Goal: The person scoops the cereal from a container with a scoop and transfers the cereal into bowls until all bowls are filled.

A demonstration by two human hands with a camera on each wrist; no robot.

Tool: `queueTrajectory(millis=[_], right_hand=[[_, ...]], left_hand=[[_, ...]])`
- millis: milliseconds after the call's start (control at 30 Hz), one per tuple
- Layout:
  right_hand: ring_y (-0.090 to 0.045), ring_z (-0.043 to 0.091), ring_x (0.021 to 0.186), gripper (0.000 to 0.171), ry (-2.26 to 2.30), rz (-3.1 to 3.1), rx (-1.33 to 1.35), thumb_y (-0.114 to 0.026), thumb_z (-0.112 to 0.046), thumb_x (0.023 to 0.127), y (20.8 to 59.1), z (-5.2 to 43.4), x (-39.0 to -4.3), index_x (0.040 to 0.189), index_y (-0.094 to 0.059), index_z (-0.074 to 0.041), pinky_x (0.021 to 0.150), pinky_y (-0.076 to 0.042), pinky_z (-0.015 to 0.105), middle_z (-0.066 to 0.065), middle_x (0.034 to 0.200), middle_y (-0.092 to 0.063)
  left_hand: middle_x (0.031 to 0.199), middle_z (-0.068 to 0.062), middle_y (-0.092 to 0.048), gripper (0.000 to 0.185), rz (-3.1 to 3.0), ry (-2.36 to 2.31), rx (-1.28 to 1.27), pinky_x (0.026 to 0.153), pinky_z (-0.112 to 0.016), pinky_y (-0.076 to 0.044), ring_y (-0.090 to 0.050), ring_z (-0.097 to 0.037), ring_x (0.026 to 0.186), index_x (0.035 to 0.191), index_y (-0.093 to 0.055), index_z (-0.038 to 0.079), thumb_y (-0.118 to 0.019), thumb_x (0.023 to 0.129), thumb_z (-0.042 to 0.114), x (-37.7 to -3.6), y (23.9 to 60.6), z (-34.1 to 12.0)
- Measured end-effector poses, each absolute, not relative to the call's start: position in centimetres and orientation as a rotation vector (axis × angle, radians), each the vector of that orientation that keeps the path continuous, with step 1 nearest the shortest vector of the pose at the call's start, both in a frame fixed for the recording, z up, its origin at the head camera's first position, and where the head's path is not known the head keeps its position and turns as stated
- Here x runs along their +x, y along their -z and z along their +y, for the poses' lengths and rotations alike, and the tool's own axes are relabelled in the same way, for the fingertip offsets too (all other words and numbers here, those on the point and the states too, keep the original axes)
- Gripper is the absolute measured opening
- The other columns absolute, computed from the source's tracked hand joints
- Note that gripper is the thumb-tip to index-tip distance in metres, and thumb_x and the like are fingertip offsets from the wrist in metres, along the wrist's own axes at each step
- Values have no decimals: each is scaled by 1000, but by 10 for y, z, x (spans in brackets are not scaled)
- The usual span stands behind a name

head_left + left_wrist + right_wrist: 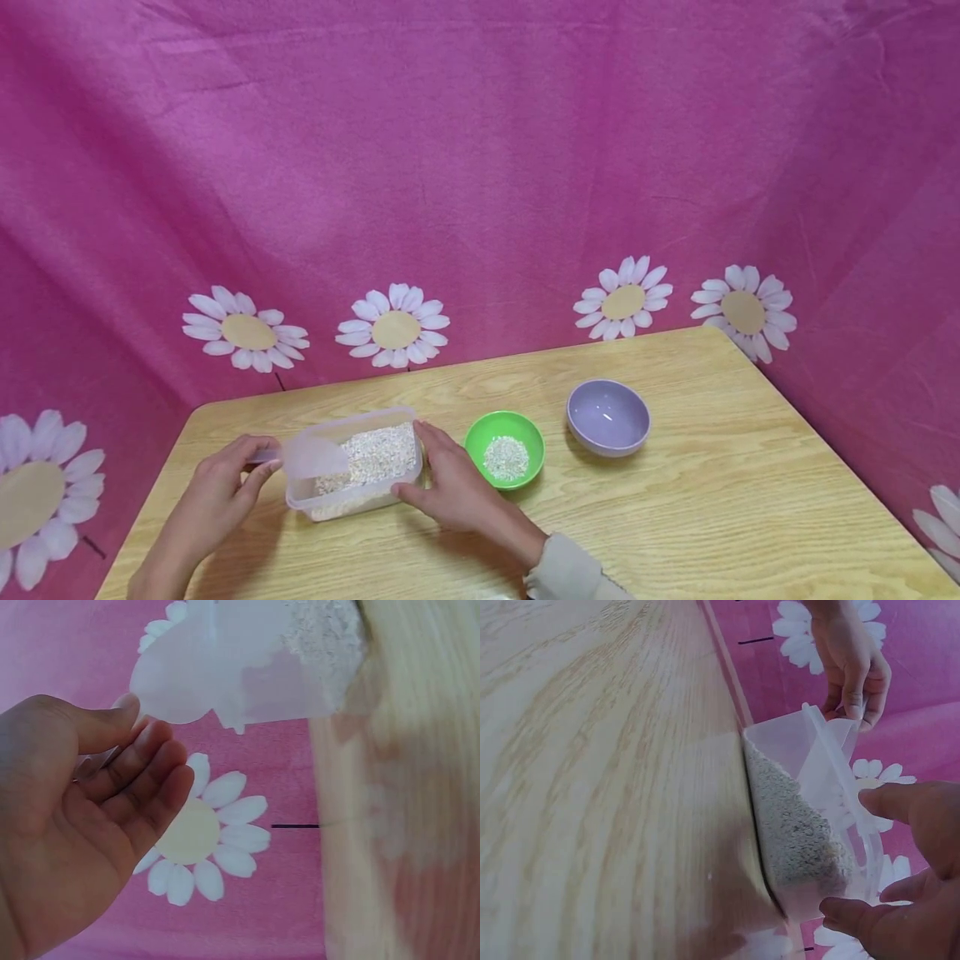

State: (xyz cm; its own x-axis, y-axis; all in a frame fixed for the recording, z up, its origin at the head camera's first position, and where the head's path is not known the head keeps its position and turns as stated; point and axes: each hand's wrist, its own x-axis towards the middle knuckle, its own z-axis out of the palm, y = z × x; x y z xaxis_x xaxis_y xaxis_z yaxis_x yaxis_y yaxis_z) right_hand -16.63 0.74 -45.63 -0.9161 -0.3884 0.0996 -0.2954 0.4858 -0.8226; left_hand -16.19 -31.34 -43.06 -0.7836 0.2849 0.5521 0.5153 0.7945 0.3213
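Wooden table [712, 517]: container [352, 462], two bowls [504, 448].

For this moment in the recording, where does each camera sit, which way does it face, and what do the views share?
Head: worn high, faces forward and down at the table; both hands show, left hand, right hand.
Left wrist: beside the left hand, looks past curled fingers at a translucent scoop.
Right wrist: low on the table, faces along it at the clear container of grains; right fingertips show.
Shared: the container and the left hand.
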Motion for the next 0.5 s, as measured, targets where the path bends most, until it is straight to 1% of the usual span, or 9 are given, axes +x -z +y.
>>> queueTrajectory(millis=[67, 233, 500], right_hand=[[-42, 36, 157, 88, 1415, 2623, -614, -80, -27, 96, 458, 7, -167, 164, -34, 6, 130, -34, 50, 22, 169, -41], [-43, 33, 156, 87, 1419, 2618, -610, -78, -23, 98, 463, 6, -169, 164, -31, 6, 129, -34, 47, 21, 168, -44], [-43, 32, 156, 86, 1459, 2594, -617, -78, -22, 99, 467, 3, -170, 164, -30, 7, 129, -34, 46, 21, 167, -44]], left_hand=[[93, 4, -73, 32, -2514, 619, -618, 64, -16, -44, -61, 8, 86, 102, -73, 9, -84, 80, -10, -161, 429, -313], [92, 9, -69, 28, -2570, 622, -682, 63, -22, -48, -57, 8, 83, 100, -72, 9, -84, 83, -9, -162, 426, -307], [91, 8, -68, 26, -2550, 679, -774, 62, -22, -49, -55, 8, 82, 101, -72, 6, -84, 83, -8, -164, 435, -296]])
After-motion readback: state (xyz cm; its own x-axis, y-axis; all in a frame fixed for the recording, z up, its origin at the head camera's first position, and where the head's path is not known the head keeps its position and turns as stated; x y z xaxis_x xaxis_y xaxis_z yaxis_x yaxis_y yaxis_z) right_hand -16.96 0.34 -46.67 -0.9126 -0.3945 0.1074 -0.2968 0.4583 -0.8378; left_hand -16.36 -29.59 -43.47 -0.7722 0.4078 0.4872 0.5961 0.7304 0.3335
